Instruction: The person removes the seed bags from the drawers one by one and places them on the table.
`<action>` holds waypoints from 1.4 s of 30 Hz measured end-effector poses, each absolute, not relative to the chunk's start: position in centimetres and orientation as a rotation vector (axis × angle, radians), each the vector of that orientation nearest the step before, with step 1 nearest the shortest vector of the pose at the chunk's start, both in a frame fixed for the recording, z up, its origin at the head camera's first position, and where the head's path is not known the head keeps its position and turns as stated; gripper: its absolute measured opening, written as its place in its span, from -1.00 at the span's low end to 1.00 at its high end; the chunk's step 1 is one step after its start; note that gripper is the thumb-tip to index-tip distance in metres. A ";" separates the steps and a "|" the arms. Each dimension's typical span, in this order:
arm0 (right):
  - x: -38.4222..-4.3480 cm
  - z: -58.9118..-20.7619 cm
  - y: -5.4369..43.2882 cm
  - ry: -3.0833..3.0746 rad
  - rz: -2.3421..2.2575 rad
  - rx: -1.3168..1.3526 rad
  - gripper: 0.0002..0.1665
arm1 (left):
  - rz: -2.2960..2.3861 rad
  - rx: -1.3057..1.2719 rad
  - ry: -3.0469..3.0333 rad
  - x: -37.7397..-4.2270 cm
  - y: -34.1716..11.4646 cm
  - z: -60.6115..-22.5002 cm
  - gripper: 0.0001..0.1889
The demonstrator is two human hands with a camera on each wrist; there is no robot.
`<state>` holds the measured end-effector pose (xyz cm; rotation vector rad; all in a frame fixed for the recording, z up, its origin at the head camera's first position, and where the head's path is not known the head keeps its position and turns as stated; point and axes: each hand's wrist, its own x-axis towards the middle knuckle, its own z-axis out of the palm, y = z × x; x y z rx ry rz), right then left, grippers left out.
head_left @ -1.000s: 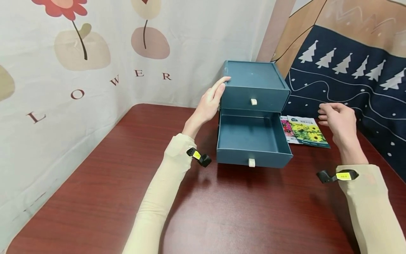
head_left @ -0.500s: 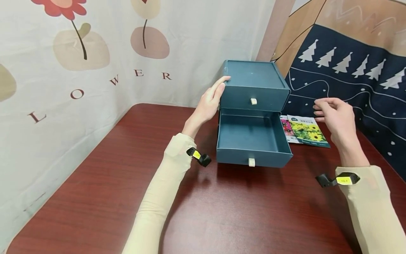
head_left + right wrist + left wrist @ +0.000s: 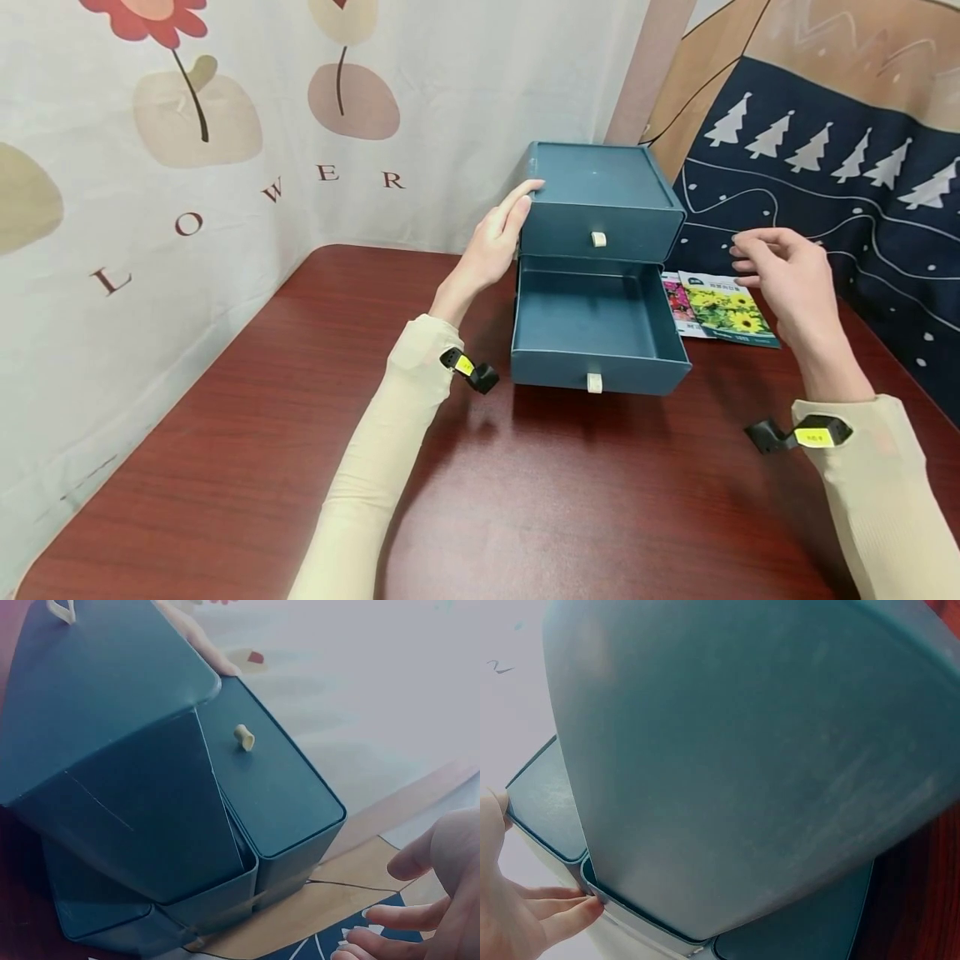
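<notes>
A blue drawer unit point(image 3: 603, 175) stands at the back of the table, its middle drawer point(image 3: 588, 321) pulled out with a bare inside. My left hand point(image 3: 491, 242) rests against the unit's upper left side, a fingertip on the top edge. In the left wrist view, straight fingers point(image 3: 566, 919) touch the unit's side. My right hand point(image 3: 795, 279) hovers right of the unit, above and beside two flower-picture packets point(image 3: 726, 308), its fingers loosely bent around nothing. The right wrist view shows that hand point(image 3: 442, 900) apart from the unit, with a pale pull tab point(image 3: 244, 738) on the top drawer.
The dark red wooden table point(image 3: 337, 333) reaches forward from the unit. A pale flower-print curtain point(image 3: 450, 100) hangs behind and to the left. A navy tree-print cloth point(image 3: 810, 167) borders the right side.
My right hand has moved a little to the left, toward the drawer unit. The left hand and the drawers stay in place. The curtain's left part has shifted slightly.
</notes>
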<state>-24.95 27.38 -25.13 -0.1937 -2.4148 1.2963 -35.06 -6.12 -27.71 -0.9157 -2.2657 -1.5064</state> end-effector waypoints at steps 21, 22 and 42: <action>-22.9 -24.8 25.6 -2.491 1.243 -0.048 -0.33 | -1.499 -0.921 -2.262 -35.3 -6.1 -27.9 -0.51; -22.8 -24.8 25.5 -2.491 1.240 -0.044 -0.33 | -1.501 -0.923 -2.261 -35.3 -6.1 -27.8 -0.51; -21.2 -24.8 24.4 -2.502 1.223 0.044 -0.40 | -1.495 -0.904 -2.274 -35.2 -6.0 -27.8 -0.52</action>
